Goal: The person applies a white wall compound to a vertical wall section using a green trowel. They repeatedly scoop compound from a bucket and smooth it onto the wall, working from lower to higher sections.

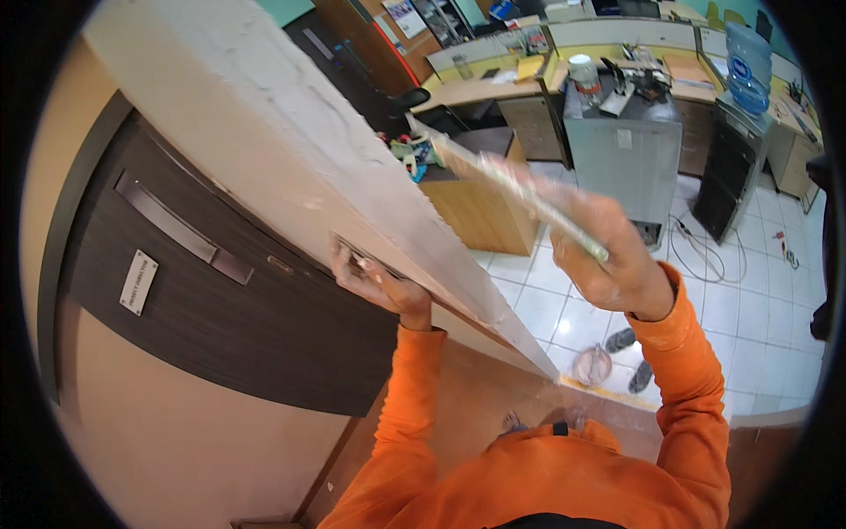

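Note:
My right hand [604,247] is raised at the right of the wall end, closed around a long, thin, flat tool smeared with white plaster [520,194]. It appears edge-on and blurred by motion, so its exact kind is unclear. My left hand [383,286], dusted with white, is at the wall's near face with its fingers bent around something thin and dark-edged that I cannot make out. Rough, wet-looking white plaster coats the narrow end face of the wall [352,150], and its edge is uneven. The tool is apart from my left hand.
A dark door [220,291] stands left of the wall. On the tiled floor are a round plaster-stained container [592,364] and a pair of dark shoes [641,377]. Beyond are a grey cabinet [621,167], a loose cable [705,256], desks [476,88] and a blue water bottle [747,75].

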`<state>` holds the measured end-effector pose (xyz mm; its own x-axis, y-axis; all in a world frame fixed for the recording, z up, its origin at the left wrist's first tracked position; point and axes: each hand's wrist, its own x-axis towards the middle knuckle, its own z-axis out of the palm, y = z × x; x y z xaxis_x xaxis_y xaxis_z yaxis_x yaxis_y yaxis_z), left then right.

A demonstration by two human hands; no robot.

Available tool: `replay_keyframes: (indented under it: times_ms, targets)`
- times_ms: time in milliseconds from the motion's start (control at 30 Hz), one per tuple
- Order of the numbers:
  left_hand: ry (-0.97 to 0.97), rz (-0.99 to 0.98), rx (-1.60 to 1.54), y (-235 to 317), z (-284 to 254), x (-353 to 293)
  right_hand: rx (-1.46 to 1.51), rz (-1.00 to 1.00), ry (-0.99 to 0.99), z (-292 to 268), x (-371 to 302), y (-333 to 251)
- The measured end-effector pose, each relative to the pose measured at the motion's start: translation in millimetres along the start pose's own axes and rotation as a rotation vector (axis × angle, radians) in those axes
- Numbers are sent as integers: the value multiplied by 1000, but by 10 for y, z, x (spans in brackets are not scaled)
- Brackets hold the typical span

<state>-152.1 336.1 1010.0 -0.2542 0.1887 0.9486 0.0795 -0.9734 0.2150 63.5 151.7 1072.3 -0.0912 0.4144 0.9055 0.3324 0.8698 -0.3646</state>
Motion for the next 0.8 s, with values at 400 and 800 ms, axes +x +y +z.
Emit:
replay_keyframes:
  times_ms: [400, 800]
  targets:
    - [38, -127, -74, -150, -103, -217, -660, -27, -181, 866, 106, -430]
    - [91, -184, -19, -125, -102, -160, -398, -675, -129, 54, 1536, 108]
